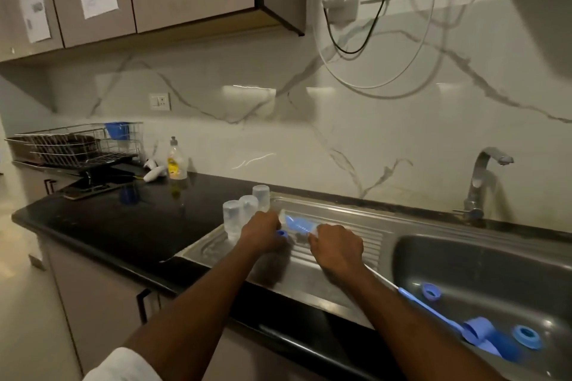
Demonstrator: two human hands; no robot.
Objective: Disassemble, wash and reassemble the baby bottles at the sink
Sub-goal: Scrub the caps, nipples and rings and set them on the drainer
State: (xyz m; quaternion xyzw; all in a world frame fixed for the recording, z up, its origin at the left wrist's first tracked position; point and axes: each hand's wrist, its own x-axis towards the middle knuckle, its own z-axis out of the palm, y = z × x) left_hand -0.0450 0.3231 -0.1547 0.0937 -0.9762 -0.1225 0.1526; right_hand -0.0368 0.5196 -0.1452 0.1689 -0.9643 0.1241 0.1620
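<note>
In the sink basin (pixel 483 260), at its near side, lie two blue collar rings (pixel 526 336), a blue cap (pixel 483 334) and a blue-handled brush (pixel 430 308) leaning over the basin's left rim. On the ribbed drainboard (pixel 356 241) left of the basin, both hands meet over a clear bottle (pixel 295 221) lying on its side, blurred, with blue showing inside. The right hand (pixel 337 249) curls its fingers round one end; the left hand (pixel 263 232) grips the other end, a small blue piece (pixel 281 232) at its fingers. Three clear bottles (pixel 247 209) stand upside down at the drainboard's far left corner. Farther along the black counter (pixel 93 226) stand a soap bottle (pixel 177 159) and a wire dish rack (pixel 77 145).
</note>
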